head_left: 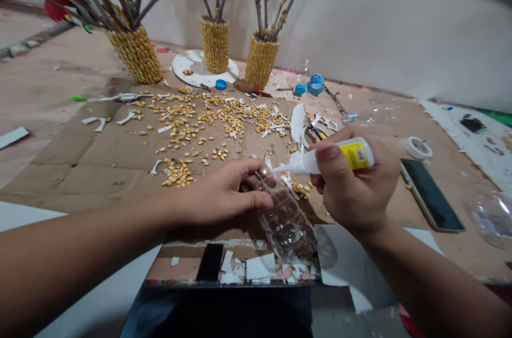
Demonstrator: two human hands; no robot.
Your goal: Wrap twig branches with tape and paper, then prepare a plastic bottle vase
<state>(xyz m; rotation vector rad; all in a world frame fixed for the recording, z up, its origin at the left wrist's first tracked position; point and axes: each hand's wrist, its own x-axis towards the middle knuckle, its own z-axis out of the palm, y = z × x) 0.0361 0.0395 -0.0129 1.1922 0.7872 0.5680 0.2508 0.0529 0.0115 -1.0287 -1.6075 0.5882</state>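
Note:
My left hand (228, 191) is closed on the upper end of a clear plastic bottle (290, 226), which lies tilted with its other end toward me. Wrapped in my right hand (356, 183) is a white glue bottle (340, 159) with a yellow label. Its tapered nozzle points left and reaches the clear bottle's end near my left fingertips; whether it touches cannot be made out. Loose corn kernels (180, 171) lie on the cardboard sheet (92, 151) beyond my hands, mixed with white paper scraps.
Three kernel-covered pots with twigs stand at the back: a left pot (136, 55), a middle pot (216, 47) on a white disc (186, 74), and a right pot (261, 63). A phone (432, 194) and a tape roll (417, 147) lie right. Blue caps (316, 83) are scattered behind.

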